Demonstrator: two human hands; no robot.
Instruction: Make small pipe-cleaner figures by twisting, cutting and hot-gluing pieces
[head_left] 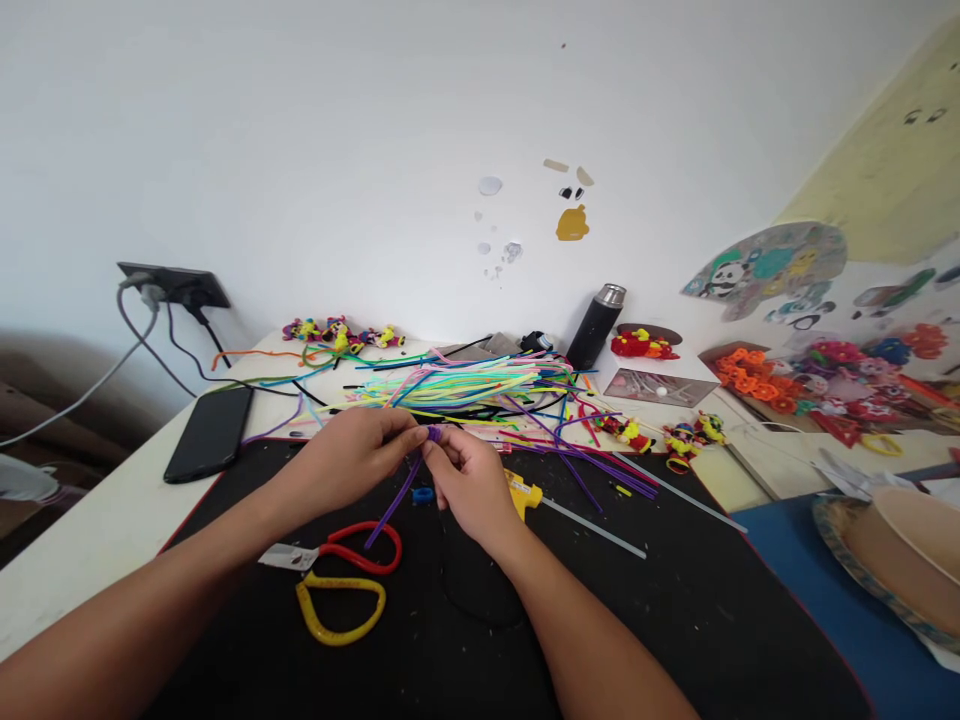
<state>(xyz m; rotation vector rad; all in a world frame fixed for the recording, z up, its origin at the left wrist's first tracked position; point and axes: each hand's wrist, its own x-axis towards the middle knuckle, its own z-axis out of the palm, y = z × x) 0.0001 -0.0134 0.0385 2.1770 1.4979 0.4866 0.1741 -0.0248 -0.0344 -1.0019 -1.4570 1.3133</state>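
Between the fingertips of both hands is a purple pipe cleaner [396, 508], coiled at its top and with a straight tail hanging down to the left. My left hand [367, 447] pinches the coil from the left side. From the right, my right hand [469, 480] closes on the same coil with thumb and fingers. Below the left hand lie scissors [341, 608] with one red and one yellow handle. A yellow glue gun [523, 494] with a clear glue stick [592, 527] lies partly hidden behind the right hand. A small blue piece [423, 496] rests between the wrists.
A pile of colourful pipe cleaners [465, 385] lies at the back of the black mat [675, 600]. A phone [208, 432] is at left, a dark flask [596, 328] behind. Small pipe-cleaner figures [681, 446] and a box [660, 380] sit at right. A power strip [176, 284] is on the wall.
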